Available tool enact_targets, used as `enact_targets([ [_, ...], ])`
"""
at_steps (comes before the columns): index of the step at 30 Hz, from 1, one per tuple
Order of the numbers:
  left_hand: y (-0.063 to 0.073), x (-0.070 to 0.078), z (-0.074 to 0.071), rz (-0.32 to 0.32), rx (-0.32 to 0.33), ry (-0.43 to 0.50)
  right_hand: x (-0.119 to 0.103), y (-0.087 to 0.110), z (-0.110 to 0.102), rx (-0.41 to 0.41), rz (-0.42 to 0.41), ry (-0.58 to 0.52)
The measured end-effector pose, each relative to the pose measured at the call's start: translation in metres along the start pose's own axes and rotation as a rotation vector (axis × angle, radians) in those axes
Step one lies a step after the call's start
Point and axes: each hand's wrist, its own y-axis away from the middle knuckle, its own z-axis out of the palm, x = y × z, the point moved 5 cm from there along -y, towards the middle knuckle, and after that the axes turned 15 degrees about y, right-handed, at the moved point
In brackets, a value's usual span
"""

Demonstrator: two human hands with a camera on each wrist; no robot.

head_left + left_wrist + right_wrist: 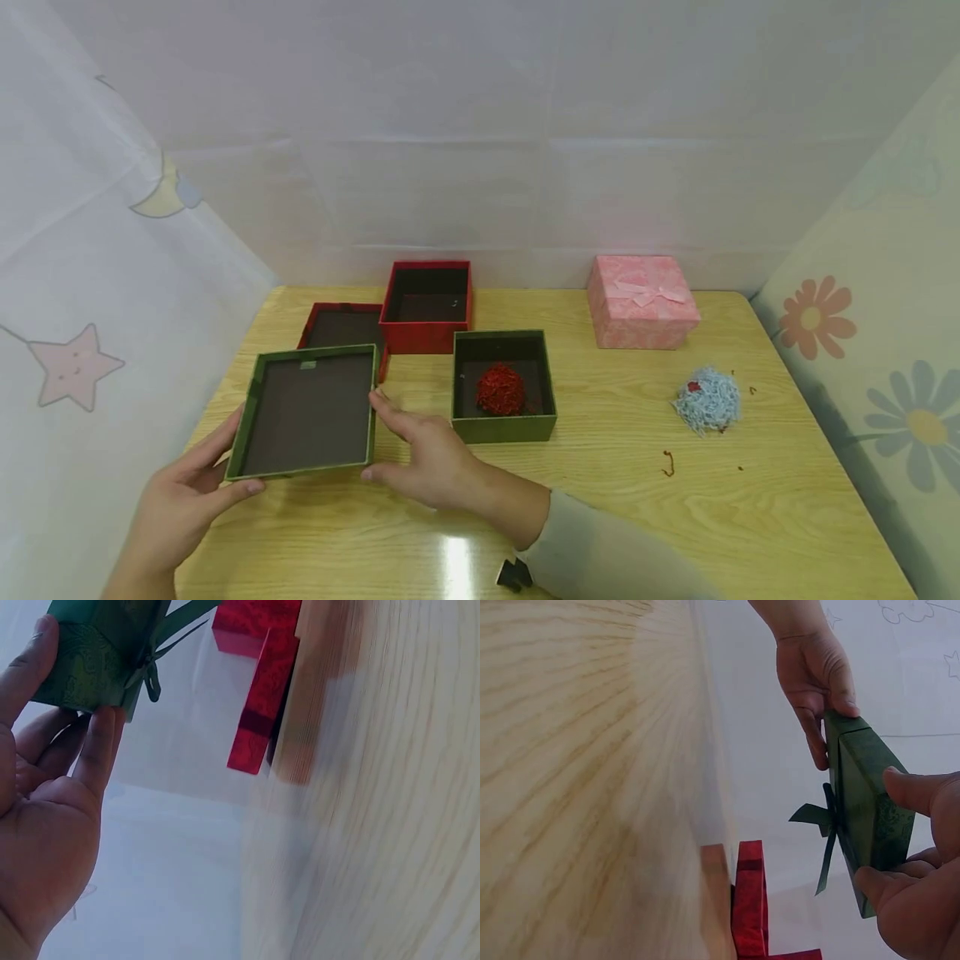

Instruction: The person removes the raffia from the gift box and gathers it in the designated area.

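Both hands hold a green box lid (311, 412) above the table, its dark inside facing me. My left hand (176, 500) grips the lid's near left corner, thumb on the near edge. At the right side my right hand (435, 462) holds it between thumb and fingers. A green ribbon bow (829, 821) hangs from the lid's outer face in the right wrist view. Right of the lid stands the open green box base (502, 430), with a ball of red shredded paper (501, 389) inside.
Behind the lid lie an upturned red lid (345, 325) and an open red box (427, 337). A pink gift box (643, 302) with a bow stands back right. Nearer are blue shredded paper (708, 402) and red scraps (667, 463). A small black object (514, 575) lies at the front.
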Motion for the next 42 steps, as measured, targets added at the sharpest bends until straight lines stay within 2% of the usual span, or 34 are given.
enact_targets([
  [9,0.015,-0.004,-0.023,-0.221,0.105,-0.158,-0.002,-0.009,0.026,-0.072,0.012,0.051],
  [14,0.026,-0.010,-0.033,-0.302,0.116,-0.163,0.000,-0.013,0.041,-0.117,0.043,0.069],
  [18,0.034,-0.015,-0.040,-0.320,0.125,-0.162,-0.001,-0.014,0.051,-0.149,0.059,0.077],
  [23,0.042,-0.020,-0.048,-0.281,0.135,-0.404,-0.002,-0.019,0.062,-0.165,0.059,0.098],
  [25,0.045,-0.021,-0.052,-0.273,0.153,-0.470,-0.002,-0.023,0.065,-0.170,0.054,0.104],
  [26,0.045,-0.021,-0.054,-0.269,0.161,-0.475,-0.002,-0.024,0.067,-0.172,0.050,0.107],
  [29,0.047,-0.023,-0.059,-0.274,0.187,-0.398,-0.002,-0.029,0.073,-0.182,0.047,0.110],
  [32,0.049,-0.024,-0.064,-0.279,0.193,-0.397,-0.002,-0.033,0.079,-0.192,0.053,0.116],
  [38,0.053,-0.027,-0.077,-0.348,0.219,-0.494,-0.003,-0.040,0.091,-0.230,0.081,0.154],
  [42,0.054,-0.032,-0.091,-0.453,0.211,-0.586,-0.003,-0.046,0.098,-0.237,0.090,0.170],
])
